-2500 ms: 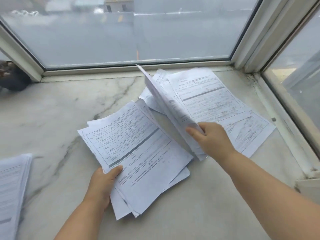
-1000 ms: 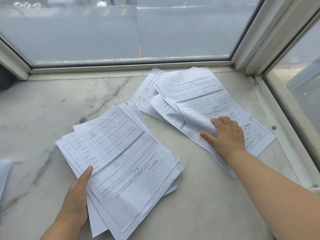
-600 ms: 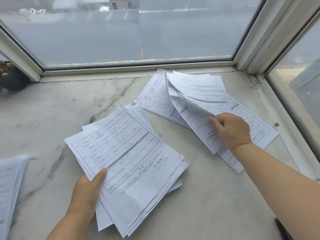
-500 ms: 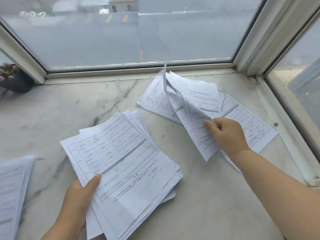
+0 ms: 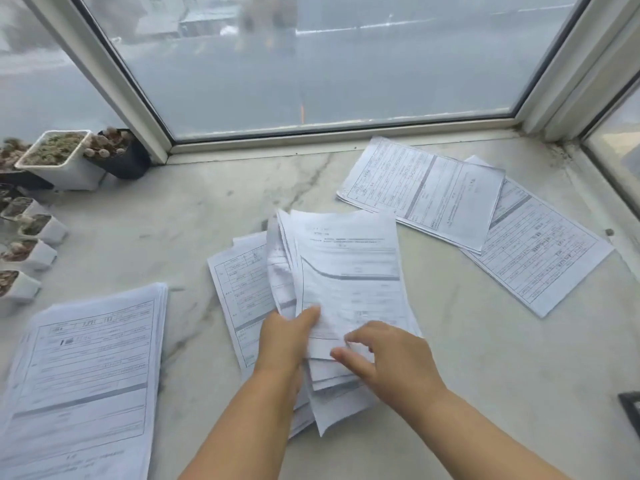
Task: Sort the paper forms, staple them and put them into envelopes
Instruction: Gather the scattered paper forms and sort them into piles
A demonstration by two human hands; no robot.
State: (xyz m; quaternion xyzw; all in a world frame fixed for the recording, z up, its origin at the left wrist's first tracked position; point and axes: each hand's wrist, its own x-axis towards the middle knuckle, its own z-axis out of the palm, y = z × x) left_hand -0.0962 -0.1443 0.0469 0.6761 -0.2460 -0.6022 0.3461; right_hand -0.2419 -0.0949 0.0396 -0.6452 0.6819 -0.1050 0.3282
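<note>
A loose bundle of printed paper forms [image 5: 346, 271] lies in the middle of the marble sill. My left hand [image 5: 284, 341] grips the bundle's lower left edge, thumb on top. My right hand [image 5: 384, 355] rests on the bundle's lower right part with its fingers spread and blurred. A few more forms [image 5: 429, 195] lie flat at the back right, overlapping one another. A thick neat stack of forms [image 5: 83, 375] sits at the near left. No stapler or envelope is in view.
Small white and black plant pots [image 5: 62, 161] line the left edge of the marble sill [image 5: 214, 209]. Window frames [image 5: 332, 133] close off the back and right. A dark object's corner [image 5: 632, 407] shows at the right edge.
My right hand carried the lifted sheets from the right pile onto the bundle in my left hand. The view swung left and down, showing the pots and the left stack.
</note>
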